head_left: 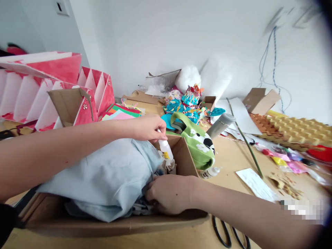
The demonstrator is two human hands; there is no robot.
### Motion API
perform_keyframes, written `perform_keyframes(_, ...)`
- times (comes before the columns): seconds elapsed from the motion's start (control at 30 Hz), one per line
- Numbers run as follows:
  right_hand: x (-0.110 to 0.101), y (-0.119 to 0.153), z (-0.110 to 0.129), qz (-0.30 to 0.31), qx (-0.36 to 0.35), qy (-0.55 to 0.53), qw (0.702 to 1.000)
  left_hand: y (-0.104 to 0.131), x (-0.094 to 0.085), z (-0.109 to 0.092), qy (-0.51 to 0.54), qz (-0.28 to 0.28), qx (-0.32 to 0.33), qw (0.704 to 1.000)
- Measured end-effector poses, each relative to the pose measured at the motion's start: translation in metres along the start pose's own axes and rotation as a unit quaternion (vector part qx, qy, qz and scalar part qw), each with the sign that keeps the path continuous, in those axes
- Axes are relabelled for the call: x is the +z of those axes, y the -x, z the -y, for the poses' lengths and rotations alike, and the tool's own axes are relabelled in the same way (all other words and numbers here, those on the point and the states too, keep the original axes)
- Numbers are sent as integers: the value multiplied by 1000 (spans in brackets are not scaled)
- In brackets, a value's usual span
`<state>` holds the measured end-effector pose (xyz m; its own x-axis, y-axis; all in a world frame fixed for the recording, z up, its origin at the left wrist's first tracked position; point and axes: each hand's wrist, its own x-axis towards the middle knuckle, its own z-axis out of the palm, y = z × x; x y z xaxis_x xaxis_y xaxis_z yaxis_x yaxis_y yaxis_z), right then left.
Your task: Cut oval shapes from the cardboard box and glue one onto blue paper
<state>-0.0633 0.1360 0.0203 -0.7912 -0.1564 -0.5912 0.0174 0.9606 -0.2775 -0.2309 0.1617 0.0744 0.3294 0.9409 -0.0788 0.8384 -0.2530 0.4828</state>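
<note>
A cardboard box (116, 226) stands in front of me with light blue cloth (109, 176) bulging out of it. My left hand (151, 127) reaches across the cloth, its fingers pinched on the top of a small white plastic bottle (166, 150) with a yellow label. The bottle hangs tilted over the box's right end, above some crumpled pale stuff. Down inside the box is my right hand (171, 193), its fingers curled beside the cloth and a dark patterned fabric (142, 206). Those fingertips are hidden, so what they grip does not show.
Right of the box lie a green flowered bag (198, 148), another small white bottle (210, 172), a grey cylinder (221, 125) and a long green stick (246, 138). Black scissor handles (223, 231) show below my right forearm. Red-and-white folded card pieces (54, 65) stand at left.
</note>
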Motion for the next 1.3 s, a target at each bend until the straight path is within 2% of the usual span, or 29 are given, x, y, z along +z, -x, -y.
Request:
perform_keyframes(0.1, 7, 5, -6, -33, 32, -12, 999, 5, -9, 5, 69, -9, 13, 997)
perform_keyframes(0.2, 14, 12, -10, -116, 91, 20, 989, 12, -20, 6, 96, -9, 24, 995)
perform_keyframes(0.37, 18, 35, -6, -204, 132, 10, 970, 23, -40, -9, 70, -48, 36, 996)
perform_keyframes(0.43, 19, 48, -2, -255, 161, -10, 953, 27, -45, -16, 54, -61, 33, 996)
perform_keyframes(0.57, 19, 78, 4, -391, 207, -96, 891, 32, -49, -24, -3, -83, 26, 996)
perform_keyframes(0.67, 18, 99, 3, -480, 242, -175, 825, 35, -49, -26, -47, -103, 28, 993)
perform_keyframes(0.73, 18, 110, -1, -518, 253, -233, 783, 36, -47, -28, -66, -109, 31, 991)
perform_keyframes(0.93, 26, 132, -16, -583, 269, -319, 697, 39, -39, -40, -110, -77, 29, 991)
perform_keyframes(1.07, 29, 149, -14, -615, 284, -339, 652, 39, -28, -46, -129, -58, 25, 990)
perform_keyframes(1.2, 35, 167, -8, -625, 320, -337, 627, 34, -14, -49, -123, -31, 42, 991)
perform_keyframes(1.3, 47, 176, -7, -617, 338, -331, 629, 30, -1, -53, -117, -10, 52, 992)
